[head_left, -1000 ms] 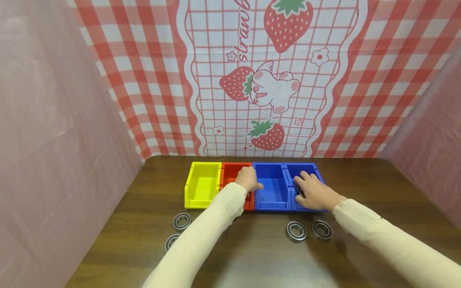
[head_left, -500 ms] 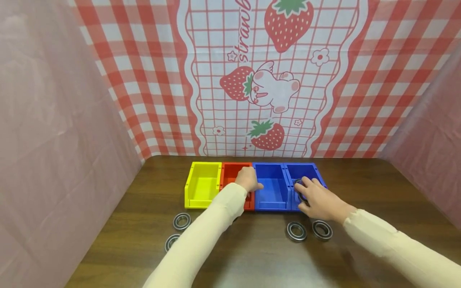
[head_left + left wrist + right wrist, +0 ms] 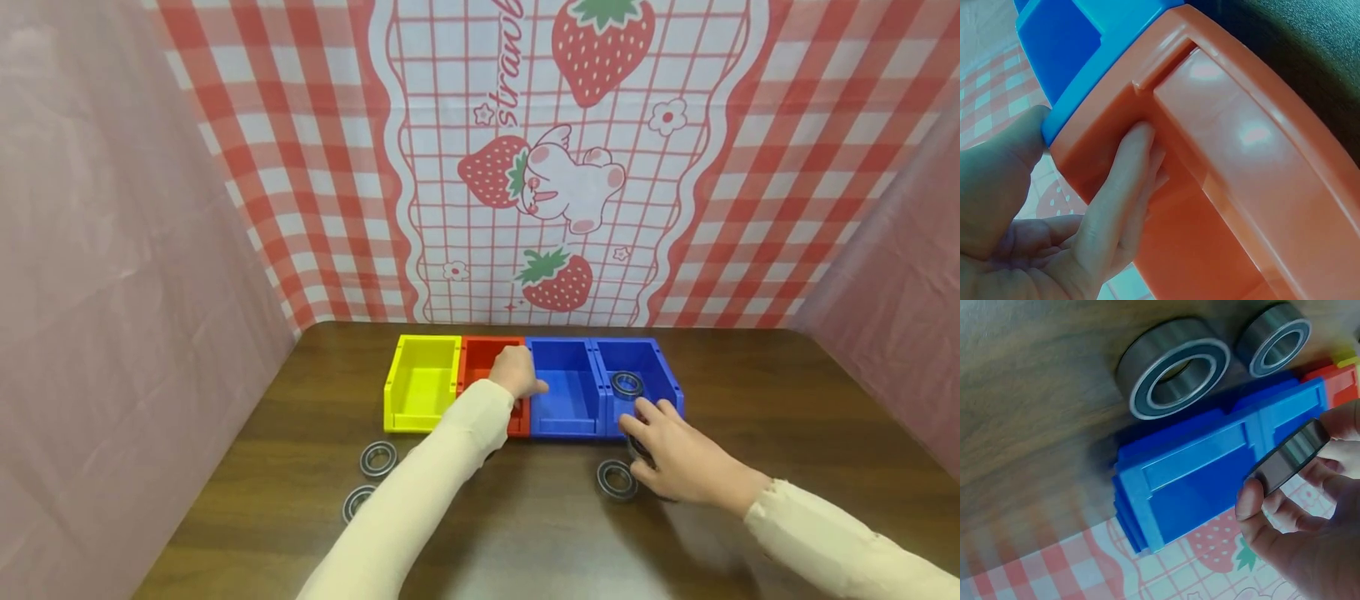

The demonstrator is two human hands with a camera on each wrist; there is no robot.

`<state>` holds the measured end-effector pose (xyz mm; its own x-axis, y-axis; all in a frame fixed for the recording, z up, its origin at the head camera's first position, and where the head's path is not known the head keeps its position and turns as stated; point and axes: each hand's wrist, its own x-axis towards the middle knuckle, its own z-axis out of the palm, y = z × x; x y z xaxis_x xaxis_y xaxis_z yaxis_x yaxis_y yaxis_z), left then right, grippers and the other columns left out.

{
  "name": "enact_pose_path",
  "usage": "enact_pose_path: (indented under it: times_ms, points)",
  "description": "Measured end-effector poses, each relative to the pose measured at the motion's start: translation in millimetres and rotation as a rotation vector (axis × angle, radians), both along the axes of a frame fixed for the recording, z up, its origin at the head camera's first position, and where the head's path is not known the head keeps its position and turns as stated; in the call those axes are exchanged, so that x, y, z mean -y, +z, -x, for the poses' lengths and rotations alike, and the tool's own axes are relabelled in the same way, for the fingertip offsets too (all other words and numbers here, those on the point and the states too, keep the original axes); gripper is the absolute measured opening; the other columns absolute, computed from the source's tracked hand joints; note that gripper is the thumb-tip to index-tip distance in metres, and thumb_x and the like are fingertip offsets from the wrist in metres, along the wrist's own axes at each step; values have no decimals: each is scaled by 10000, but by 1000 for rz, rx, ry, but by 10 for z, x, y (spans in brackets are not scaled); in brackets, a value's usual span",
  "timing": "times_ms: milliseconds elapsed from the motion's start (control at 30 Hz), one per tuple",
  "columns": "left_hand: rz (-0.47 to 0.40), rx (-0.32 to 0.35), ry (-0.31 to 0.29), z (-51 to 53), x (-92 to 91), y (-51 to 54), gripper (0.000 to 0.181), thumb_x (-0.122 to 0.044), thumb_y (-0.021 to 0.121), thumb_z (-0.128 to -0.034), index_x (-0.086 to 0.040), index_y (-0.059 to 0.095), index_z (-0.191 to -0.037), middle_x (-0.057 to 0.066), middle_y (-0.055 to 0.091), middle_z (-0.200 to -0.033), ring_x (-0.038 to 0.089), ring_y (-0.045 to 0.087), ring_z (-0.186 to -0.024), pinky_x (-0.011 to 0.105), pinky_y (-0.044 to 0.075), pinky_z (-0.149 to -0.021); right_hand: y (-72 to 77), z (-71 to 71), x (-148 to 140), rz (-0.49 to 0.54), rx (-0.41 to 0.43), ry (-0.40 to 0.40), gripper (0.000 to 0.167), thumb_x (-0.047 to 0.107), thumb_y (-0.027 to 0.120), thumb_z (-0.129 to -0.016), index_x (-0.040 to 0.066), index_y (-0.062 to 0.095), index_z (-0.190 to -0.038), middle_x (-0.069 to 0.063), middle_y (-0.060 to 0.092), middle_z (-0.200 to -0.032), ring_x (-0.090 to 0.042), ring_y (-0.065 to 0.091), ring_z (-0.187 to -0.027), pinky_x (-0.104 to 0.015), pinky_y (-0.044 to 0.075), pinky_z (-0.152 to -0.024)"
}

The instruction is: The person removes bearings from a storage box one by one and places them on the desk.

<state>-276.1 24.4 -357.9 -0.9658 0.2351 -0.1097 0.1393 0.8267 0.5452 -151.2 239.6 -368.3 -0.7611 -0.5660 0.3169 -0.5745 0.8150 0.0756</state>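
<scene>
My right hand (image 3: 678,458) is just in front of the right blue bin (image 3: 660,379). Between thumb and fingertips it pinches a bearing (image 3: 1291,456), a steel ring seen edge-on in the right wrist view. Another bearing (image 3: 627,384) is inside that bin. My left hand (image 3: 514,372) grips the side wall between the red bin (image 3: 1229,119) and the middle blue bin (image 3: 566,396). Its fingers reach inside the red bin, while the thumb lies on the blue side. The left hand and sleeve hide much of the red bin's inside in the head view.
A yellow bin (image 3: 422,392) stands at the row's left end. Two bearings lie on the wooden table before the blue bins, a nearer one (image 3: 1175,369) and a farther one (image 3: 1275,340). Bearings (image 3: 378,459) also lie at the left, one partly behind the left sleeve.
My right hand has drawn back toward me from the right blue bin with a bearing, leaving another bearing visible inside. The left hand has stayed at the red bin.
</scene>
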Motion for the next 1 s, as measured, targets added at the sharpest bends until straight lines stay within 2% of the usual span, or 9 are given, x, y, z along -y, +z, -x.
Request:
enact_pose_path:
  times_ms: [233,333,433,633,700,800,867,933,1000]
  points:
    - [-7,24,9,18,2,1,274,-235,754,-827,13,637,-843,54,503,-568,175,561,-448,229,472,-411,-25,-139,73,19,-43,71,329,146,725,-607,165,562,-893,57,411,-856,-116,327,-750,-229,310,-620]
    - [-16,34,11,16,6,-4,270,-231,757,-823,8,632,-822,52,493,-557,180,568,-450,236,476,-411,-45,-201,103,14,-65,97,375,169,736,-582,153,591,-928,64,415,-868,-99,337,-768,-226,340,-627]
    - [-20,35,7,14,10,3,271,-230,757,-823,11,631,-836,55,496,-566,182,573,-455,236,477,-414,-56,-254,128,9,-49,108,425,191,753,-582,131,620,-980,43,442,-907,-102,359,-796,-240,374,-636]
    - [-24,11,9,4,15,36,278,-224,758,-822,18,635,-882,58,511,-598,181,570,-474,228,471,-425,-85,-353,184,-15,77,76,457,217,755,-619,134,608,-1043,-21,505,-987,-162,464,-868,-310,471,-666]
    - [-17,-2,4,-1,18,43,280,-223,758,-821,20,630,-873,53,503,-583,173,562,-465,219,463,-422,-110,-394,193,-15,144,65,471,218,749,-645,120,602,-1082,-69,545,-1044,-249,551,-937,-388,531,-732]
    - [-5,-18,-5,-5,21,42,278,-224,758,-821,20,629,-853,41,485,-558,162,550,-447,211,457,-419,-172,-450,197,-18,198,67,508,230,745,-665,86,597,-1129,-171,582,-1131,-433,598,-1014,-542,531,-823]
    - [-1,-21,-8,-3,22,33,279,-225,758,-820,19,629,-856,40,479,-559,161,547,-448,212,462,-428,-224,-484,192,-23,187,82,545,240,746,-656,62,602,-1152,-221,584,-1164,-494,595,-1023,-582,516,-839]
    - [6,-27,-15,0,20,15,289,-230,760,-819,22,636,-886,39,492,-589,153,546,-467,211,469,-452,-280,-514,186,-28,141,104,563,245,748,-625,63,613,-1140,-182,592,-1140,-423,610,-1004,-537,534,-817]
    - [12,-29,-22,1,18,-5,306,-235,762,-817,26,640,-922,50,524,-627,153,553,-487,211,477,-481,-340,-541,184,-24,76,133,551,250,755,-586,88,624,-1096,-99,591,-1082,-298,610,-956,-451,548,-769]
